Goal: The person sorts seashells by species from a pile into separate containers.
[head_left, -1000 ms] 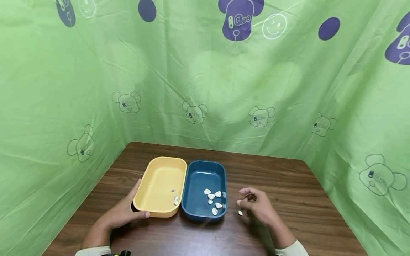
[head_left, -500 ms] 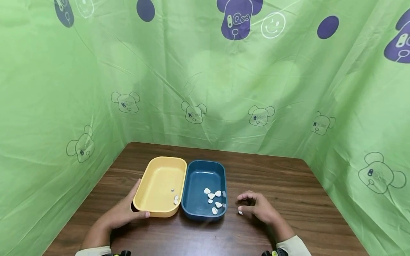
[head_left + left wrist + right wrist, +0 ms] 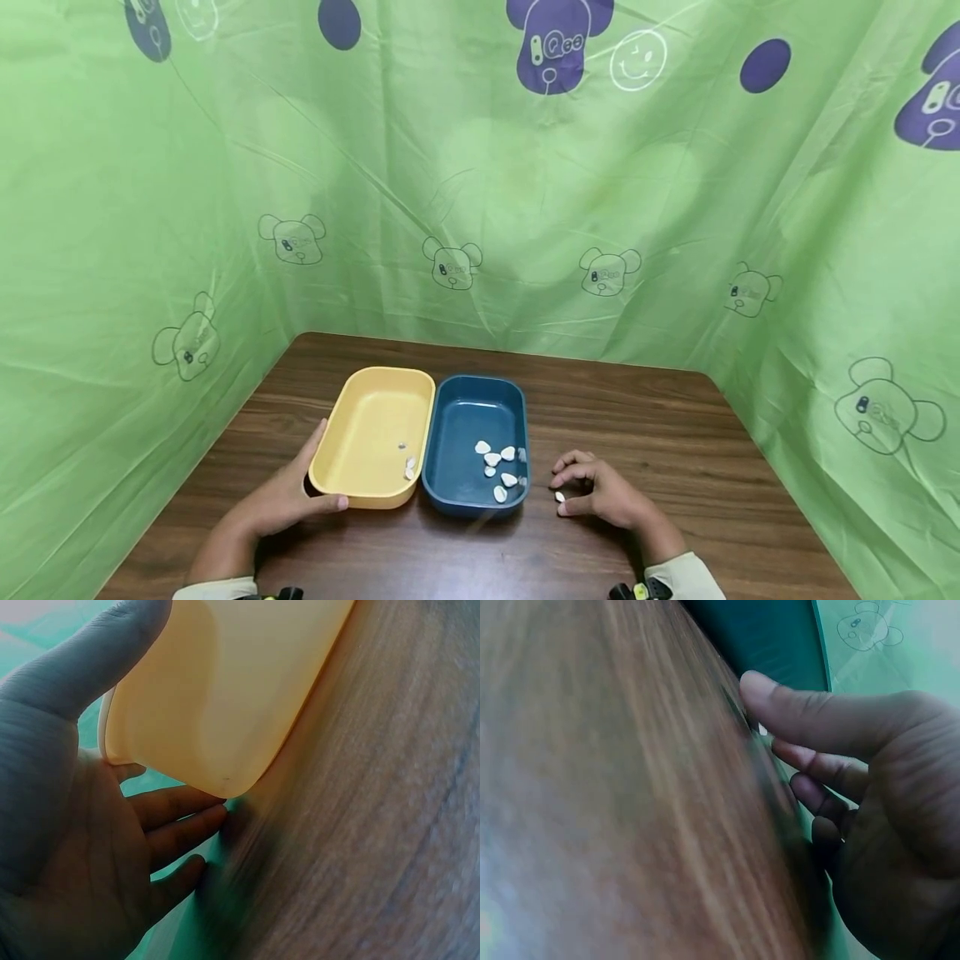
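My left hand [image 3: 285, 498] holds the near-left corner of a yellow tray [image 3: 375, 425], thumb at the front end and fingers along the left side. In the left wrist view, the yellow tray [image 3: 225, 697] sits between thumb and fingers. To its right stands a blue tray [image 3: 468, 417] with several small white shell-like pieces [image 3: 492, 459] in its near half. My right hand [image 3: 603, 493] is low over the table, right of the blue tray. A single white piece [image 3: 559, 497] lies between its spaced thumb and bent forefinger; in the right wrist view this piece [image 3: 763, 730] is mostly hidden.
Inside the yellow tray, a few small pieces [image 3: 409, 468] lie near its right wall. Both trays stand side by side on a dark wooden table [image 3: 637, 408]. A green printed curtain [image 3: 517, 183] encloses the table at the back and sides.
My right hand has lowered, its thumb and forefinger coming around the white piece on the table. The left hand and both trays keep their places.
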